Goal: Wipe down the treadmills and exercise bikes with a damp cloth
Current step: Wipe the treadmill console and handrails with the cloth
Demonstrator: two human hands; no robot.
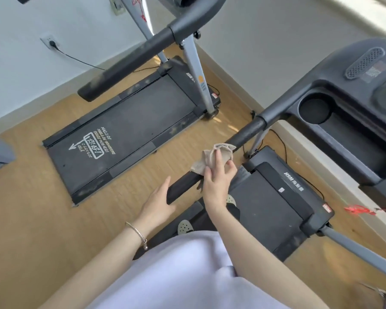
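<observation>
- Pale wooden floor (pixel 31 208) runs to white walls (pixel 20 63), and two machines stand on it, side by side with bare boards between them
- Far treadmill (pixel 129 130) lies to the left, well apart from both hands; its black belt carries white printing and its long black rail (pixel 125 65) slants across above the deck
- Near treadmill (pixel 276 192) is under the person, its dark motor cover just past the hands and its grey console (pixel 354 121) up at the right with a round cup holder (pixel 314 109)
- White garment (pixel 187 275) of the person fills the lower middle and hides most of the near deck
- Handrail (pixel 183 186) of the near treadmill, black and padded, slants from the console down toward the person, crossing between the two machines
- Right hand (pixel 216 177) reaches over this handrail, fingers curled onto the cloth and pressing it to the padding
- Left hand (pixel 158 201) lies flat, fingers straight, against the handrail's near end, just beside the right hand
- Cloth (pixel 210 157), beige and crumpled, is bunched on top of the handrail, partly under the right fingers, a corner hanging to the left
- Red tassel (pixel 359 209) hangs at the right edge of the near machine
- Thin bracelet (pixel 136 234) circles the left wrist
- Wall socket (pixel 50 42) holds a black plug, its cable trailing toward the far treadmill
</observation>
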